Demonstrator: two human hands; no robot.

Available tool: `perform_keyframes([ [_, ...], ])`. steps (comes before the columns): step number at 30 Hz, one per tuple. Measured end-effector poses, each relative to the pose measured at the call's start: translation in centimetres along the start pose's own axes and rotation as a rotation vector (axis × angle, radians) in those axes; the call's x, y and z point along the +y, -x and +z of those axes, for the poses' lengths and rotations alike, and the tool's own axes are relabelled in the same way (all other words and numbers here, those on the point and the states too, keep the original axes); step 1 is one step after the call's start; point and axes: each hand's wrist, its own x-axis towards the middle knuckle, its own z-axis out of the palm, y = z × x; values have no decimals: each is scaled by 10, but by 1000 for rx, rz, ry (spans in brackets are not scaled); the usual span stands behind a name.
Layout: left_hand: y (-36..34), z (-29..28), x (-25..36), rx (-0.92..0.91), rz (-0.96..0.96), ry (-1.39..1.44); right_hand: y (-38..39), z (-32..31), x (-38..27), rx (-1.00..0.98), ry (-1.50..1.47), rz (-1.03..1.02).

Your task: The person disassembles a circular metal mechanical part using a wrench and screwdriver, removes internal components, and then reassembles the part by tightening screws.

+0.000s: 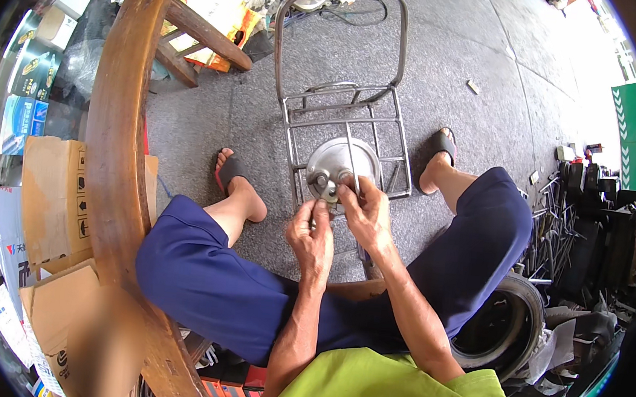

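Observation:
A round silver metal plate (pixel 346 154), like a brake drum cover, lies at the lower end of a metal rack (pixel 399 119). Near its lower rim is a small shiny metal piece (pixel 331 190). My right hand (pixel 366 212) is closed there, thumb and forefinger pinched at this piece and its other fingers against the plate. Just below the rim, my left hand (pixel 312 237) is closed too, fingertips pressed together. Whatever lies between the left fingertips is too small to make out. Both hands are close together between my knees.
A curved wooden bench (pixel 121 128) stands at my left, with cardboard boxes (pixel 54 190) beyond it. By my right knee lies a tire (pixel 504 321). Long metal rods and tools (pixel 553 234) are heaped at the right. Bags and cloth (pixel 221 8) lie on the far left floor.

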Motion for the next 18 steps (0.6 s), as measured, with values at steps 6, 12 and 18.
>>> perform_keyframes([
  [6, 7, 8, -13, -168, -12, -50, 23, -23, 30, 54, -100, 110],
  [12, 3, 3, 6, -190, -254, 237, 19, -22, 12, -35, -256, 215],
  [18, -8, 0, 4, -50, -326, 454, 4, 3, 7, -138, -343, 220],
])
